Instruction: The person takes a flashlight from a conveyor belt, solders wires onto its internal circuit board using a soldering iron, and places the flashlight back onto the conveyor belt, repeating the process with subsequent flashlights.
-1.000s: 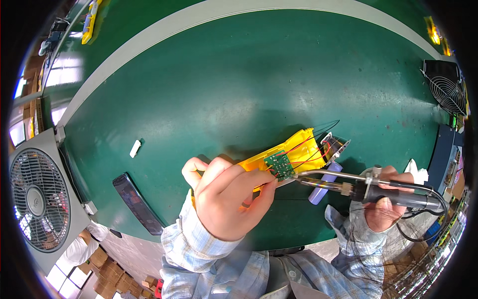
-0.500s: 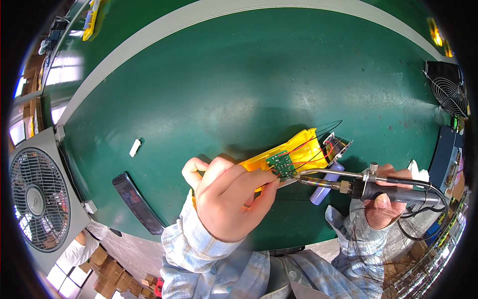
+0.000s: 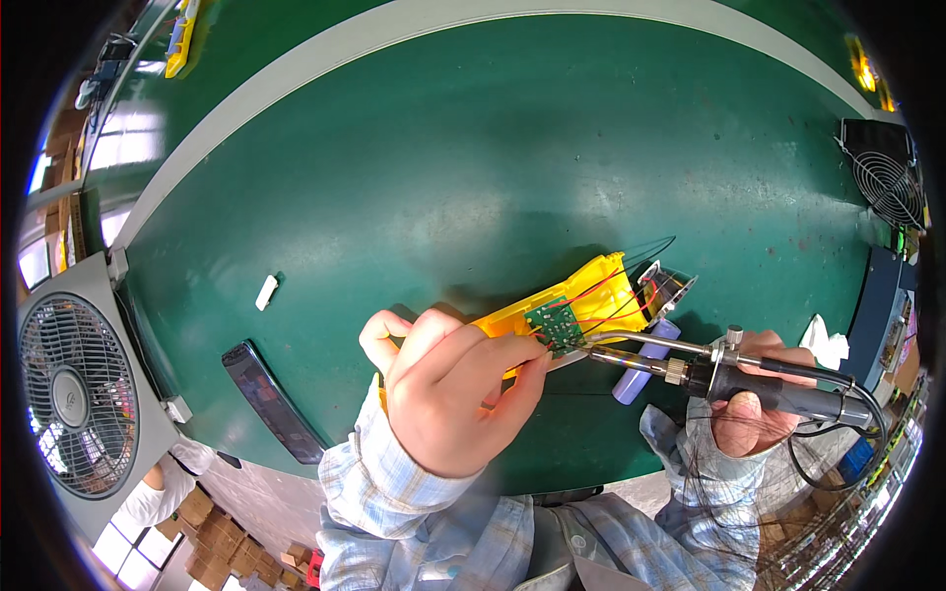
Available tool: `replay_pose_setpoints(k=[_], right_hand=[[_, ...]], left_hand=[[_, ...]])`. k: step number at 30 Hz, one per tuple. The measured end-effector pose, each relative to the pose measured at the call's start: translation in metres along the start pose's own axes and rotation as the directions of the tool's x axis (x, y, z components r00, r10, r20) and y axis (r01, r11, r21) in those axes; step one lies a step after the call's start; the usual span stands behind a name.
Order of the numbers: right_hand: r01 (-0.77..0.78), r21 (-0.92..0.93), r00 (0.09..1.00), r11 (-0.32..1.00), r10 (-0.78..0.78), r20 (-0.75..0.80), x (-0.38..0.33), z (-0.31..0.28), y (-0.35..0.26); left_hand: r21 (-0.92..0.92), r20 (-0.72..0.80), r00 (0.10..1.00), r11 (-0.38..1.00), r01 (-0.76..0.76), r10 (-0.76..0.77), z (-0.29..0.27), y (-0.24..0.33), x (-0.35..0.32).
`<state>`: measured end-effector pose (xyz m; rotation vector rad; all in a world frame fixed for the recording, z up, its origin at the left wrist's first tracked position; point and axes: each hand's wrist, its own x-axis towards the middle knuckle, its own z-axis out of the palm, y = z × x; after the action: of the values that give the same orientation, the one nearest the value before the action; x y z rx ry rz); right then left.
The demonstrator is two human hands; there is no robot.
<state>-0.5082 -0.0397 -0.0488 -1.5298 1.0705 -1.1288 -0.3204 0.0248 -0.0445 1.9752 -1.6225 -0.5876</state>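
Observation:
My left hand [image 3: 448,384] grips a yellow plastic housing [image 3: 581,295] that lies on the green table [image 3: 473,167]. A small green circuit board [image 3: 554,323] with red and black wires sits on the housing, right at my fingertips. My right hand [image 3: 754,414] holds a soldering iron [image 3: 709,366] with a black handle and metal barrel. Its tip points left and touches the edge of the circuit board. A purple cylindrical cell [image 3: 645,362] lies under the iron's barrel.
A dark flat phone-like device [image 3: 271,399] lies near the table's front edge on the left. A small white piece [image 3: 266,292] rests above it. A grey fan [image 3: 74,389] stands at left, a black fan [image 3: 887,177] at far right, crumpled white paper [image 3: 826,345] nearby.
The soldering iron has slid left, bringing its tip from beside the board onto the board's edge. My left hand and the housing stay put.

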Motion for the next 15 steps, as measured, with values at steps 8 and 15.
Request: replay_pose_setpoints(k=[8,15], right_hand=[[0.019,-0.055,1.0,0.998,-0.019,0.0,0.003,0.004,-0.002],[-0.016,0.211,0.994,0.977,0.038,-0.101,0.01,-0.014,-0.003]], left_hand=[[0.003,0.015,1.0,1.0,0.004,-0.004,-0.001,0.003,0.0],[0.063,0.003,0.999,0.997,-0.036,0.036,-0.001,0.003,-0.002]])
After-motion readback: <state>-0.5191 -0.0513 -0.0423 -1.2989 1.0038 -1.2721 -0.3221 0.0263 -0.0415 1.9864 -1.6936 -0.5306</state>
